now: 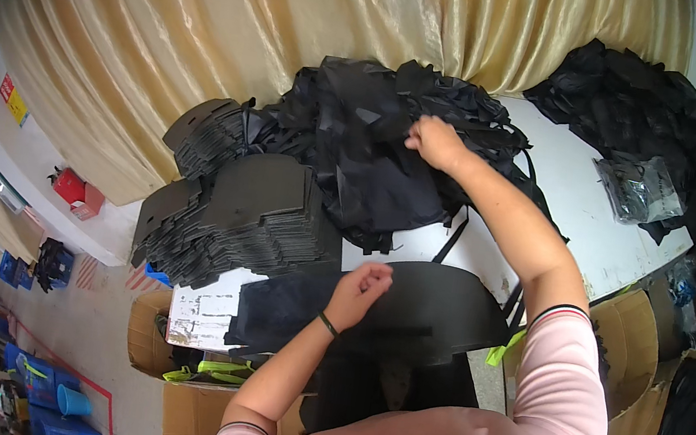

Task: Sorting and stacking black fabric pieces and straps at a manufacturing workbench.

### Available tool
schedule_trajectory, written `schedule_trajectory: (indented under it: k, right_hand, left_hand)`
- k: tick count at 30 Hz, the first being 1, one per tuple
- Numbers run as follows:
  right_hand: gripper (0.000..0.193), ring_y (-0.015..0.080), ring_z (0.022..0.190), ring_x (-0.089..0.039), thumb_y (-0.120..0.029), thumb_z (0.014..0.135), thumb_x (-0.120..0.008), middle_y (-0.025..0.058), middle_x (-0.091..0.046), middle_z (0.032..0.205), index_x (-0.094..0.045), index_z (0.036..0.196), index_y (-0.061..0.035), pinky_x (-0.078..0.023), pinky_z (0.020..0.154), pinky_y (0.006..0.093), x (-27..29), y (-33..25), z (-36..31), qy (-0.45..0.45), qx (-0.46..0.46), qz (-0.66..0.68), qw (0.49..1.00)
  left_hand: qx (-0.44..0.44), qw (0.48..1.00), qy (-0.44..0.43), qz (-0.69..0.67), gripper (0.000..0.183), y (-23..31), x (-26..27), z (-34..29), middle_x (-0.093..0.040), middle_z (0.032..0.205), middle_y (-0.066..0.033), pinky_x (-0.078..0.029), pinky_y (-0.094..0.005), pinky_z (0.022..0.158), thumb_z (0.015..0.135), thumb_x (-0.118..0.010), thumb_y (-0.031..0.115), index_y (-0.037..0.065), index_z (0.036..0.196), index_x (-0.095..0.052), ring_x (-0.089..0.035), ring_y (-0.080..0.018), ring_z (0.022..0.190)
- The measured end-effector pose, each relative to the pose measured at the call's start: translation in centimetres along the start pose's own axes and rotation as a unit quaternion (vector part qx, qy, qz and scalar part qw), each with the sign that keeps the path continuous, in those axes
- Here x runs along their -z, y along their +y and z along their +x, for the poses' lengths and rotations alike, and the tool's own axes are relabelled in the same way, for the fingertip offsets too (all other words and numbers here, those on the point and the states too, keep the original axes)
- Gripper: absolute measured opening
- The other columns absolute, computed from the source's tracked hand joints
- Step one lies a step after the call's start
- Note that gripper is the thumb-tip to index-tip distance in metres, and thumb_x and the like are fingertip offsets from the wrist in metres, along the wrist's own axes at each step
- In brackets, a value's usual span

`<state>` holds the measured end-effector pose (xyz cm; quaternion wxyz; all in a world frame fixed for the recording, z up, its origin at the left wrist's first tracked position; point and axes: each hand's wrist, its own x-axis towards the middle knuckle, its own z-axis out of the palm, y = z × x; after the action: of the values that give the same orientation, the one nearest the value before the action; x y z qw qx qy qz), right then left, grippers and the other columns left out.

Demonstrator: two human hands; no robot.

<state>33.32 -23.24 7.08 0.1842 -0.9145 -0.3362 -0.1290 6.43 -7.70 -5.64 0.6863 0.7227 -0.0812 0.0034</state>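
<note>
My right hand (436,144) reaches out over a heap of black fabric pieces (371,176) with straps. Its fingers are curled closed at the heap's surface; whatever they pinch is too dark to make out. Closer to me, my left hand (358,293) is held in a loose fist with nothing visible in it. It hovers by a black curved panel (451,308), which lies at the table's near edge in front of my body. Beside that, to the left, is a dark flat fabric piece (277,310), partly behind my left forearm.
Stacks of dark stiff panels (256,205) fill the table's left side. Another black fabric heap (647,113) and a clear plastic bag (641,192) lie on the white table (568,168) at right. Cardboard boxes (628,342) stand below; a gold curtain (261,10) hangs behind.
</note>
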Motion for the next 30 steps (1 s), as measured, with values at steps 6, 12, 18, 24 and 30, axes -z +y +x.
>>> schedule_trajectory:
  k: [6, 12, 18, 24, 30]
  right_hand:
    - [0.014, 0.0175, 0.07, -0.067, -0.009, 0.082, -0.067, 0.0105, -0.069, 0.085, -0.068, 0.092, 0.001, -0.054, 0.066, 0.0308, 13.4, -11.2, -1.0, 0.011, 0.118, 0.247, 0.962]
    - [0.023, 0.0141, 0.067, -0.066, -0.006, 0.086, -0.064, 0.0121, -0.067, 0.088, -0.063, 0.106, 0.0062, -0.055, 0.065, 0.0241, 21.7, -22.2, -5.5, -0.072, 0.162, 0.416, 0.892]
    - [0.023, 0.0185, 0.075, -0.068, 0.005, 0.086, -0.052, 0.0173, -0.065, 0.091, -0.062, 0.107, 0.0067, -0.058, 0.068, 0.0259, 23.4, -26.8, -5.7, -0.064, 0.178, 0.547, 0.815]
    - [0.023, 0.0212, 0.079, -0.069, 0.01, 0.085, -0.05, 0.0181, -0.065, 0.091, -0.062, 0.104, 0.0067, -0.06, 0.068, 0.0262, 22.6, -28.5, -3.7, -0.003, 0.153, 0.597, 0.787]
    - [0.021, 0.0224, 0.079, -0.069, 0.011, 0.085, -0.049, 0.0186, -0.064, 0.09, -0.062, 0.102, 0.0091, -0.06, 0.068, 0.0263, 21.5, -30.5, -3.1, 0.025, 0.164, 0.634, 0.755]
  left_hand:
    - [-0.12, 0.985, 0.123, -0.034, 0.061, 5.6, -1.6, 5.8, -0.043, 0.125, -0.0131, -0.047, -0.0281, 0.086, 0.086, -0.067, 0.006, 0.006, 0.137, -0.033, -0.054, -0.0162, 0.101]
    - [-0.238, 0.947, 0.21, -0.059, 0.086, 12.1, -0.7, 7.0, -0.029, 0.138, -0.0187, -0.034, -0.0409, 0.103, 0.081, -0.076, 0.015, 0.005, 0.142, -0.016, -0.043, -0.0274, 0.119]
    - [-0.288, 0.935, 0.191, -0.083, 0.09, 15.8, 0.5, 3.6, -0.02, 0.141, -0.017, -0.027, -0.0384, 0.107, 0.077, -0.078, 0.016, 0.006, 0.142, -0.015, -0.03, -0.0222, 0.127]
    - [-0.304, 0.919, 0.246, -0.045, 0.086, 15.6, 1.2, -0.2, -0.031, 0.135, -0.0164, -0.028, -0.0365, 0.107, 0.077, -0.079, 0.02, 0.005, 0.139, -0.021, -0.037, -0.0239, 0.123]
    - [-0.276, 0.889, 0.352, 0.102, 0.088, 15.9, 1.0, -2.3, -0.042, 0.131, -0.018, -0.032, -0.0338, 0.104, 0.074, -0.082, 0.021, -0.002, 0.137, -0.025, -0.045, -0.025, 0.118]
